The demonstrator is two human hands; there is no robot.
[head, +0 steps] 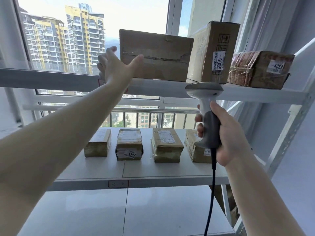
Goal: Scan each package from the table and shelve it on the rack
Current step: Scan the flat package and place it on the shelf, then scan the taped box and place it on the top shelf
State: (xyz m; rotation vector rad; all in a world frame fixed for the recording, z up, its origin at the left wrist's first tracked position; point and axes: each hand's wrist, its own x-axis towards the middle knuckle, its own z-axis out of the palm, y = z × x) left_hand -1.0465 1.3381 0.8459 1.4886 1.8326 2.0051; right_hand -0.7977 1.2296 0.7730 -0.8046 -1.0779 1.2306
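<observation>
Two hands: my left hand (117, 65) spread wide against box (156, 55); right hand (226, 133) gripping scanner (205, 106).
Box axis: lengthwise along shelf (247, 95).
Room: window (68, 40) beyond.

window (102, 19), apartment towers (68, 38) outside, balcony railing (144, 110), white curtain (265, 24)

Left grip (117, 65) seemingly open; right grip (226, 133) clenched.
</observation>
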